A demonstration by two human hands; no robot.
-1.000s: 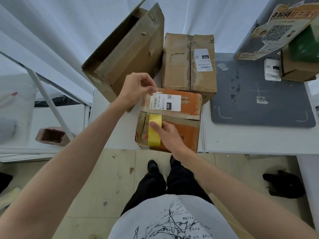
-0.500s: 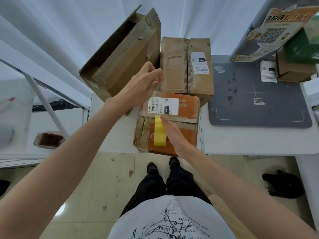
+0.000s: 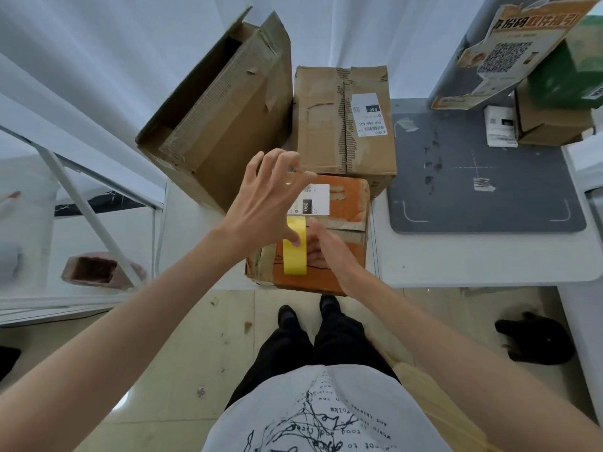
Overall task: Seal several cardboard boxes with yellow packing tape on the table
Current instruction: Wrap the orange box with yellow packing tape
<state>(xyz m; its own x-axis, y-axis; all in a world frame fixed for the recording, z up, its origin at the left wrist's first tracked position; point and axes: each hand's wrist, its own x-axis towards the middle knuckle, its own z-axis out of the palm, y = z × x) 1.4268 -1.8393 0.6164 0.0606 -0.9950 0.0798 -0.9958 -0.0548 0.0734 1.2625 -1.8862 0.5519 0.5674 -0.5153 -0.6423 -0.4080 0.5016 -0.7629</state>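
A worn orange cardboard box (image 3: 346, 203) with a white label stands at the table's front edge. A strip of yellow tape (image 3: 295, 259) runs from its top edge down the front face. My left hand (image 3: 264, 203) hovers over the box's top left with fingers spread, its thumb over the top of the strip. My right hand (image 3: 326, 249) lies with straight fingers against the front face, just right of the tape. Behind it stands a closed brown box (image 3: 326, 125), and to the left a large open brown box (image 3: 228, 102) leans tilted.
A grey mat (image 3: 489, 190) covers the white table (image 3: 456, 256) to the right. More boxes (image 3: 551, 122) and a QR-code poster (image 3: 509, 50) stand at the back right. A small pink box (image 3: 94, 270) sits lower left, a black object (image 3: 535, 337) on the floor at right.
My left hand has left the box's back left corner, opened its fingers and come toward me over the tape. My right hand has slid from the strip onto the face beside it.
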